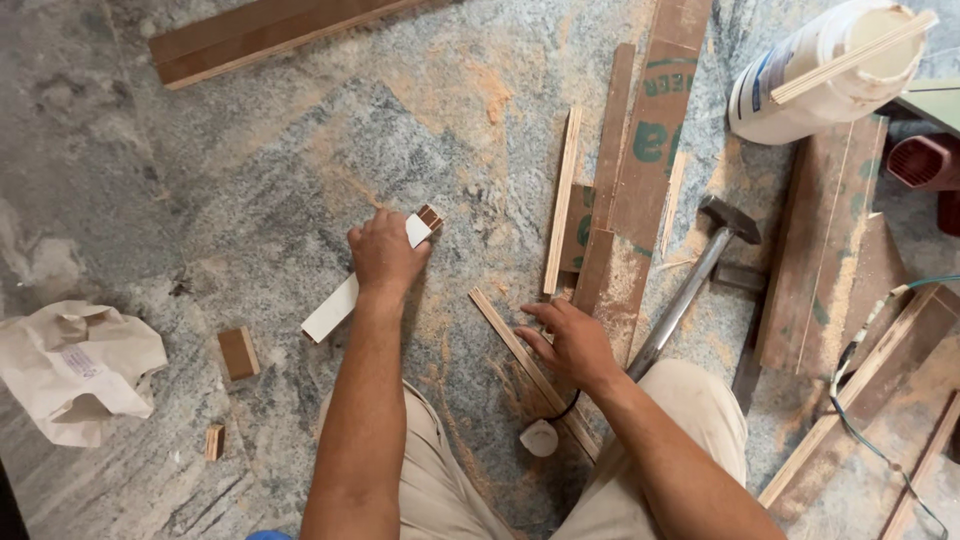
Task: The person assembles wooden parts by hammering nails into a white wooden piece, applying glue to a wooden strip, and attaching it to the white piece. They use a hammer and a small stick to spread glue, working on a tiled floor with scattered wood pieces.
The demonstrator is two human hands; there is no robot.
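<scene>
legs: person sits on the floor (250, 190), beige trousers (440, 490) at the bottom edge, both forearms reaching forward.
white lump: small white rounded piece (540, 438) on the floor between the knees, a dark cord running to it; can't tell what it is.
right hand: right hand (572, 342) lies palm down with fingers spread, resting on the near thin wood strip (520, 358), pressing rather than gripping; nothing enclosed in it.
near strip: lies diagonally on the stone, running from near the knees up toward the left hand's side.
left hand: left hand (384, 255) is closed around the white laminate strip (345, 295), gripping it near its upper end.
white strip: tilted diagonally, lower end toward the left, upper end capped by a small brown block (431, 216) just past the fingers.
hands apart: the two hands are separate, each on its own strip.
hammer: hammer (695, 275) lies just right of the right hand, head away from the person.
left side: crumpled paper (75, 365) and two small wood offcuts (238, 352) on the floor.
middle: sawdust over the stone; brown plywood strips (640, 150) and a pale slat (562, 200) lie beyond the right hand.
far right: white plastic jar (820, 75) on its side with a stick across its mouth, wood boards (830, 250) below it, a cable (860, 350) looping over them.
far left: long brown board (260, 35) at the top edge.
</scene>
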